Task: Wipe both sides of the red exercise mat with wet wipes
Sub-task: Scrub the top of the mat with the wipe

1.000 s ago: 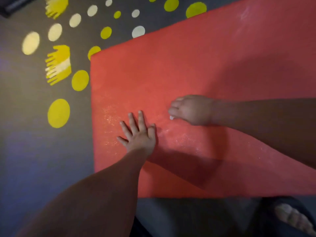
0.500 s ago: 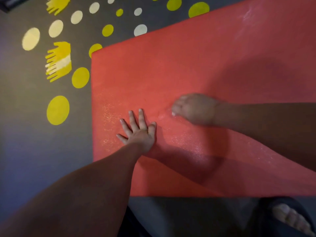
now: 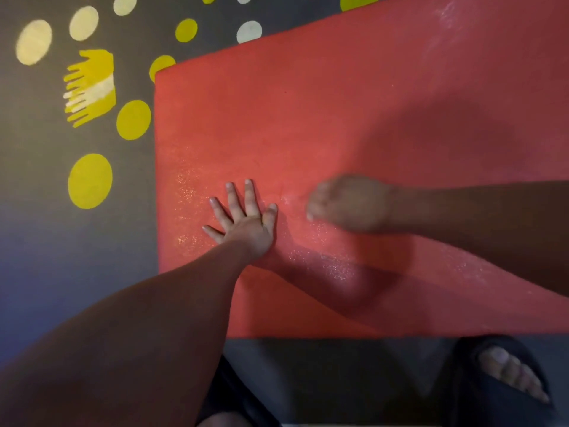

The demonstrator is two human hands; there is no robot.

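The red exercise mat lies flat on the dark floor and fills most of the head view. My left hand presses flat on the mat near its left end, fingers spread. To its right my right hand is curled into a fist on the mat and blurred by motion. A small white bit of wet wipe shows under its fingers; the rest of the wipe is hidden. Wet, glistening patches cover the mat around and below both hands.
The dark floor to the left carries yellow and white dots and a yellow comb-like shape. My foot in a dark sandal stands just below the mat's near edge at the lower right.
My right hand has slid a little to the right and down across the mat, rubbing with the wipe. My left hand stays planted in the same spot.
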